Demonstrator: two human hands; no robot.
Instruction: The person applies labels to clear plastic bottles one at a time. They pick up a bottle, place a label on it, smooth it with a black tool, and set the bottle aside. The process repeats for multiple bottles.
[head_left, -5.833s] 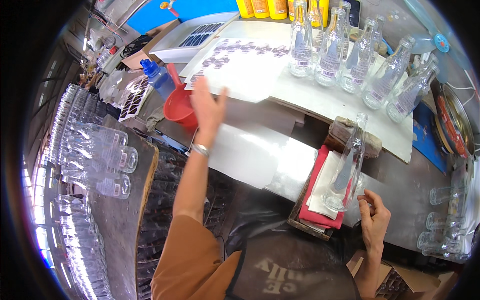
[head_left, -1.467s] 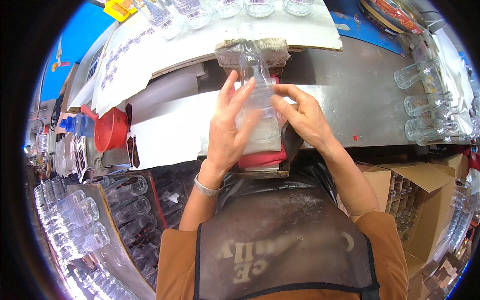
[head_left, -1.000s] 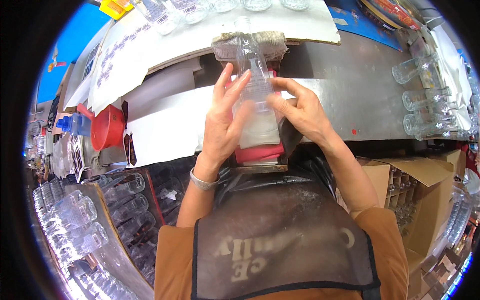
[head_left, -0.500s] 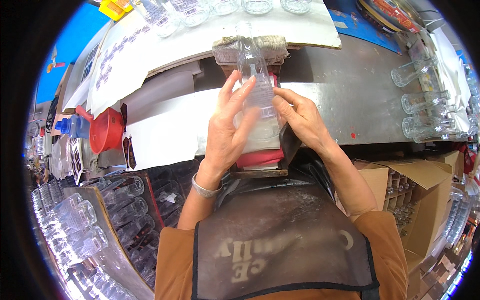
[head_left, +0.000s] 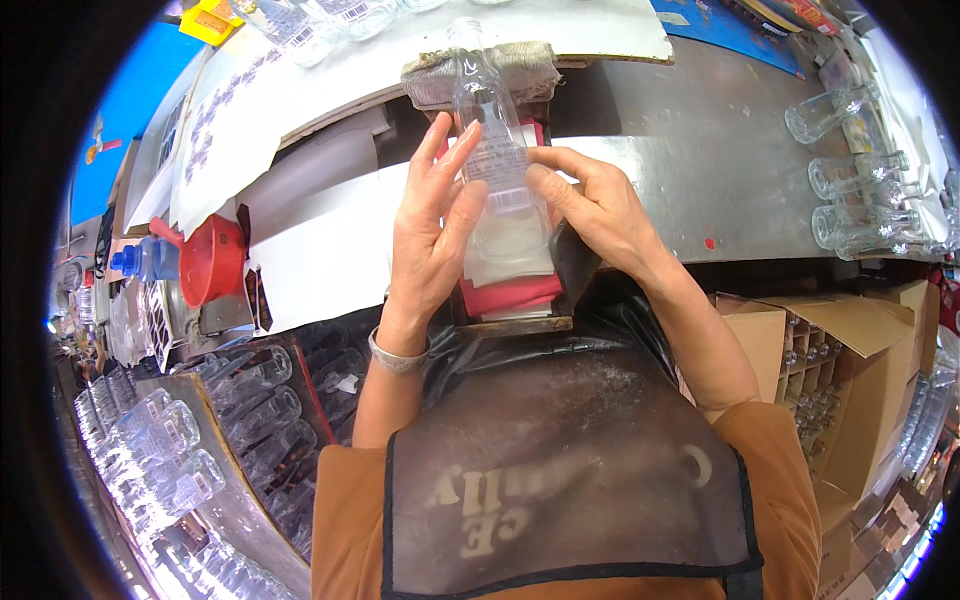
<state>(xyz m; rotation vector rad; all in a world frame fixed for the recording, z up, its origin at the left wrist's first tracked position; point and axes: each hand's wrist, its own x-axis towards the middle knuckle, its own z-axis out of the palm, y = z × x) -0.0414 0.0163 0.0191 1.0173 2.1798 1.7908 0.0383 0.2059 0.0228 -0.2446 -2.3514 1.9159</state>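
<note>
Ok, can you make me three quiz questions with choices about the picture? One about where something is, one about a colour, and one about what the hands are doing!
1. Where is the funnel?
A. To the person's left of the hands
B. In the cardboard box
C. On the apron

2. What colour is the funnel?
A. Green
B. Red
C. White

3. What are the left hand and right hand doing?
A. Resting flat on the table
B. Holding the funnel
C. Both pressed on a clear glass bottle

Answers:
1 A, it sits on the bench left of the hands.
2 B, it is plainly red.
3 C, fingers of both hands lie on the bottle's sides.
</note>
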